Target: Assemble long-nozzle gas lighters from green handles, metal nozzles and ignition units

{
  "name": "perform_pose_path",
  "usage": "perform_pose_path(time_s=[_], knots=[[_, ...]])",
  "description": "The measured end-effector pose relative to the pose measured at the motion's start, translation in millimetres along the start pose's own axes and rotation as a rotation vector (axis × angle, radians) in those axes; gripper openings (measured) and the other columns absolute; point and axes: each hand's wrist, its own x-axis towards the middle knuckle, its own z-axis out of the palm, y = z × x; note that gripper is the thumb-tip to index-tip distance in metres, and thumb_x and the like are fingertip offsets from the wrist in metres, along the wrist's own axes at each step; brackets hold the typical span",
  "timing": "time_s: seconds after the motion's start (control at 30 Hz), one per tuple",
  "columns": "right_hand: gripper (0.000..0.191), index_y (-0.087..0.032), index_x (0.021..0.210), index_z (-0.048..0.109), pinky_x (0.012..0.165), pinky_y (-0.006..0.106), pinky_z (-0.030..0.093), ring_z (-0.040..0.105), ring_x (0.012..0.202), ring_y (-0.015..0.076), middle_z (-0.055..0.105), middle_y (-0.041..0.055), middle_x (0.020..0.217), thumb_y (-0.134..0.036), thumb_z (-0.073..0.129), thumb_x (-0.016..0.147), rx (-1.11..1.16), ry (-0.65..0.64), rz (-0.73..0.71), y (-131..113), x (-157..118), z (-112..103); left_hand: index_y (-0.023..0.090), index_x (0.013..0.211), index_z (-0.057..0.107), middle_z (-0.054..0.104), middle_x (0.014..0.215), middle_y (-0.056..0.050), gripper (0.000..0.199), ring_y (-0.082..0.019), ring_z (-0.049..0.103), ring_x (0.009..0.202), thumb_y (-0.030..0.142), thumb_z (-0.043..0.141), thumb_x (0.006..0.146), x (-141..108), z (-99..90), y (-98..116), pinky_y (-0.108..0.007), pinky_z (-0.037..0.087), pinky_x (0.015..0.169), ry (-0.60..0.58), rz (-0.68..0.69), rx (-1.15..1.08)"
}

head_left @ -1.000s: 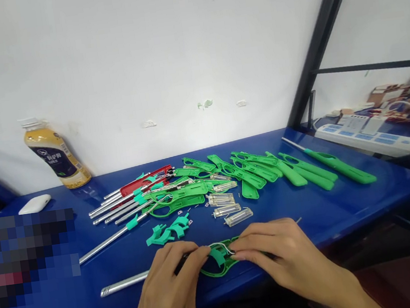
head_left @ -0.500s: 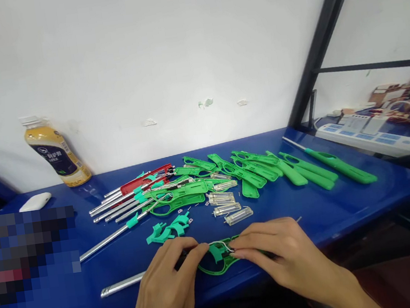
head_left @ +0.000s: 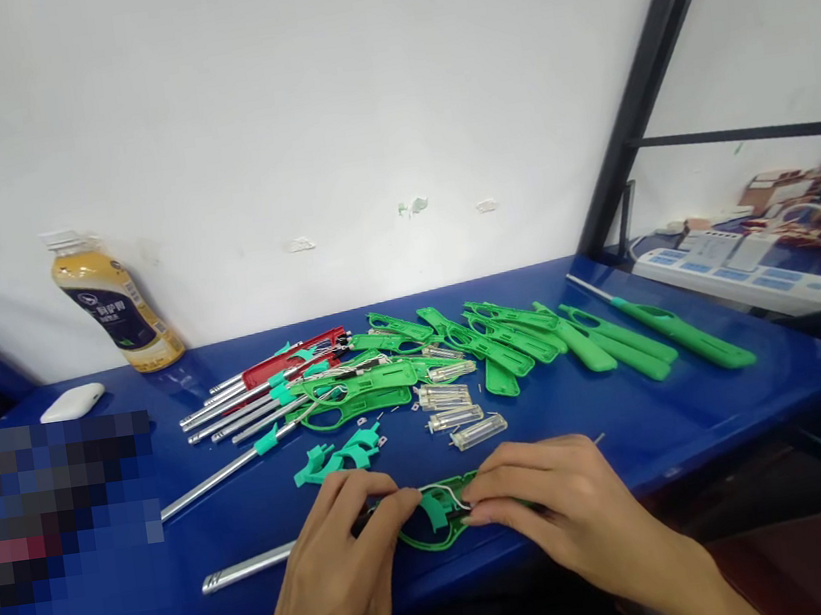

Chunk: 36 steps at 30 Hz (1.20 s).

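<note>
At the table's front edge lies an opened green gas lighter shell (head_left: 433,545), with a teal trigger (head_left: 432,512) and a white wire (head_left: 445,488) inside it. Its silver metal tube (head_left: 249,568) points left. My left hand (head_left: 343,548) is closed around the neck of the lighter, thumb at the wire's left end. My right hand (head_left: 556,490) pinches over the handle part, fingertips by the wire's right end; what lies right under them is hidden. Just behind are loose teal triggers (head_left: 339,455) and several clear fuel tanks (head_left: 478,431).
Green shell halves (head_left: 491,342) and silver tubes with wires (head_left: 214,485) are heaped at the back. A closed green lighter (head_left: 682,332) lies at right. A yellow bottle (head_left: 115,306), a white case (head_left: 72,402) and a power strip (head_left: 747,278) stand around; another person's hand shows far right.
Both hands stay in nearly the same place. My right fingertips have shifted slightly at the wire, and a little more of the wire's right end shows.
</note>
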Motion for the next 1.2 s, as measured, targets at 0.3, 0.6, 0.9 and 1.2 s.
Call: perform_pose_path(time_s=[0.3,0.6,0.9,1.2], knots=[[0.005,-0.027,0.108,0.073,0.076,0.024,0.054,0.078,0.082,0.0118,0.081,-0.0063,0.1,-0.025,0.069,0.108,-0.022,0.011,0.016,-1.5,0.2,2.1,0.023,0.115,0.073,0.072,0.099,-0.004,0.04,-0.016,0.069,0.087,-0.004,0.048,0.1,6.8,0.3,5.9,-0.025,0.06,0.077,0.06,-0.015,0.002],[0.003,-0.025,0.106,0.072,0.072,0.023,0.053,0.076,0.077,0.0114,0.08,-0.0046,0.095,-0.022,0.069,0.107,-0.021,0.051,0.023,-1.8,1.4,6.7,0.021,0.115,0.072,0.07,0.098,-0.003,0.038,-0.014,0.067,0.087,-0.004,0.048,0.101,6.4,-1.2,8.4,-0.023,0.058,0.077,0.074,-0.011,0.0],[0.004,-0.024,0.105,0.071,0.071,0.022,0.053,0.076,0.076,0.0109,0.08,-0.0054,0.094,-0.022,0.069,0.107,-0.008,0.062,0.032,-3.0,1.4,6.8,0.022,0.12,0.072,0.069,0.1,-0.003,0.036,-0.014,0.067,0.09,-0.002,0.051,0.103,3.5,1.3,4.0,-0.022,0.058,0.078,0.05,-0.01,0.011],[0.004,-0.025,0.108,0.07,0.075,0.021,0.054,0.079,0.081,0.0106,0.083,-0.0073,0.097,-0.022,0.068,0.109,-0.008,0.066,0.032,-2.0,0.5,5.9,0.019,0.119,0.072,0.068,0.1,-0.004,0.037,-0.013,0.065,0.09,-0.004,0.048,0.103,6.0,0.0,5.3,-0.021,0.056,0.079,0.075,0.009,0.01]])
